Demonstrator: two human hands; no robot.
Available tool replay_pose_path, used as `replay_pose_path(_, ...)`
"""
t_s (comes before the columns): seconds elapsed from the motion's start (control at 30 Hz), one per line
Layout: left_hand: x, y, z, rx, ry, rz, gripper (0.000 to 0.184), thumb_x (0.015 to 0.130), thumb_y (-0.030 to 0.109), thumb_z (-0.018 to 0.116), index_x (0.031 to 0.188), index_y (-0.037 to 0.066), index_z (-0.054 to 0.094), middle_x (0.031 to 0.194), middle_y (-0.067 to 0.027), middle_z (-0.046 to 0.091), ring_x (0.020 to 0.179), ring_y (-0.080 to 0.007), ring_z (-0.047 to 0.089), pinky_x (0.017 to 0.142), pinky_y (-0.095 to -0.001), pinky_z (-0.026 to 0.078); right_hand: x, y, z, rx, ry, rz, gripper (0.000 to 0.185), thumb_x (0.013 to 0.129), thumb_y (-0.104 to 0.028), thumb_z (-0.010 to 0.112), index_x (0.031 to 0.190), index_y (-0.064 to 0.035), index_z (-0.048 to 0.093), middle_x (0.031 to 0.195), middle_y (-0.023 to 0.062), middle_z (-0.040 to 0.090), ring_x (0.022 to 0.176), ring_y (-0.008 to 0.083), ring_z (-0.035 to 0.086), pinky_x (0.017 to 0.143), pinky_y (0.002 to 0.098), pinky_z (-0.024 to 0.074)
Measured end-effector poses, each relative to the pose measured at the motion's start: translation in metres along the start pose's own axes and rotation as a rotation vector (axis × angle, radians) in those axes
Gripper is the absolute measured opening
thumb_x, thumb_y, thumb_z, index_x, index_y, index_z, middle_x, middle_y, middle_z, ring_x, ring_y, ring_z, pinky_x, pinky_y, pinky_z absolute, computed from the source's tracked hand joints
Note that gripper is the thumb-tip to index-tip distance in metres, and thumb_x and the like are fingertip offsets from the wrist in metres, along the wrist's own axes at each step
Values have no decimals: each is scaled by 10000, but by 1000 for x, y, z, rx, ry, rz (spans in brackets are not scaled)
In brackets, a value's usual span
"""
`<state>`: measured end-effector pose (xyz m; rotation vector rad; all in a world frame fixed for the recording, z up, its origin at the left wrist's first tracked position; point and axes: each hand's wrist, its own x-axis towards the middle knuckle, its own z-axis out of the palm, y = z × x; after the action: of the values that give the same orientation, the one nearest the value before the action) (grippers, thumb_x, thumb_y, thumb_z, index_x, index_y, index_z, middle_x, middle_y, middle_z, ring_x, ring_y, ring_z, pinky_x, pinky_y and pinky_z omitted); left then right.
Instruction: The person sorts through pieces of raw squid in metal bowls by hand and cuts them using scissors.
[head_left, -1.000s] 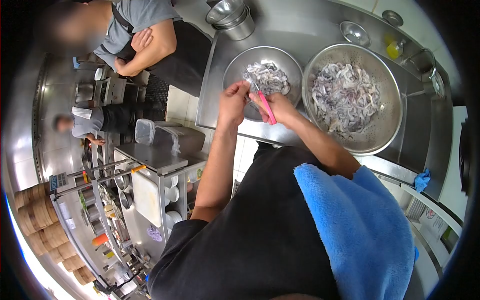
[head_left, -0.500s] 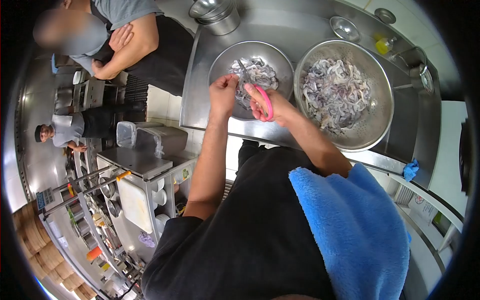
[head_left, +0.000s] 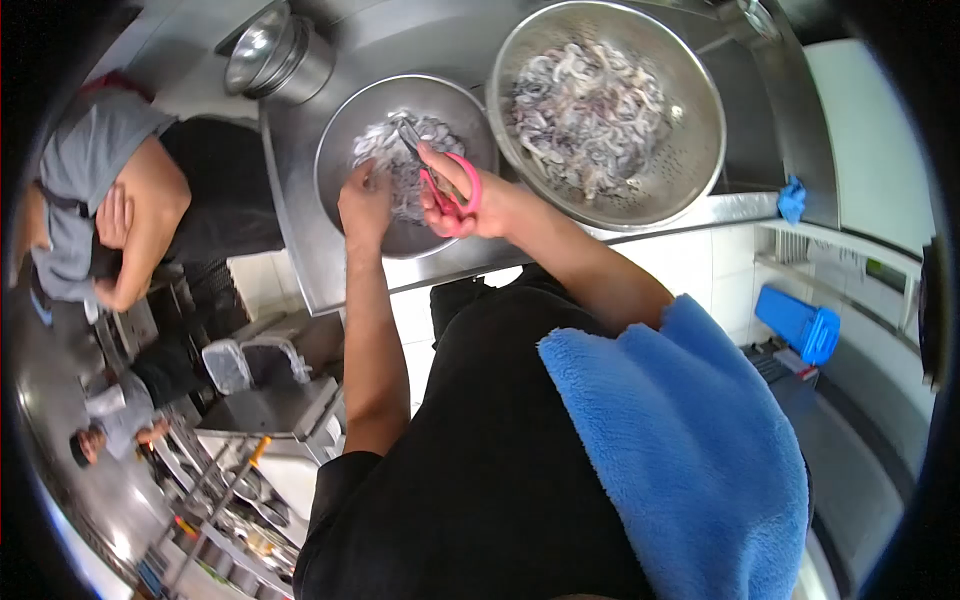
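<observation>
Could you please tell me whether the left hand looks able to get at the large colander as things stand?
Not easily, it seems: the right hand, holding pink-handled scissors, and its forearm lie between the left hand and the large colander.

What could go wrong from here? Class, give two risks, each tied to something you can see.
First, the blades of the pink-handled scissors in the right hand are close to the left hand; a slip might cut it.

Second, the smaller bowl sits near the counter's edge, so a bump could tip it.
</observation>
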<state>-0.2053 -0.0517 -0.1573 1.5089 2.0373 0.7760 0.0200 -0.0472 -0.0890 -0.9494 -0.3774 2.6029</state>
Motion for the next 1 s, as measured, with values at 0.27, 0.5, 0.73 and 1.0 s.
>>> replay_pose_path(0.27,-11,-12,3,153,-247,231,425,955,220,684,1338,39,659,1457,-269,562,1397,-405,507,1165,-452,413,-10,36,-4,-6,-13,4,815,856,-865,552,768,-67,692,702,112,673,566,157,631,376,247,383)
replay_pose_path(0.5,-3,70,-19,110,117,285,323,907,111,717,1218,26,707,1219,-216,659,1109,-383,657,981,-461,520,-114,-13,20,-1538,543,-145,798,880,-783,594,843,-1,746,780,241,699,837,447,713,770,514,547)
replay_pose_path(0.73,-15,218,33,-39,33,476,205,913,91,713,1113,67,751,999,-117,710,827,-275,689,759,-392,567,-231,-52,-53,-1227,704,-244,860,876,-804,586,892,41,744,732,224,678,740,372,705,711,459,542)
replay_pose_path(1.0,-27,283,194,347,-435,711,364,923,130,689,1286,163,683,1273,-139,641,1067,-354,685,938,-454,558,-290,-53,-161,-644,910,-438,787,894,-758,642,914,23,742,677,81,669,575,150,628,537,300,486)
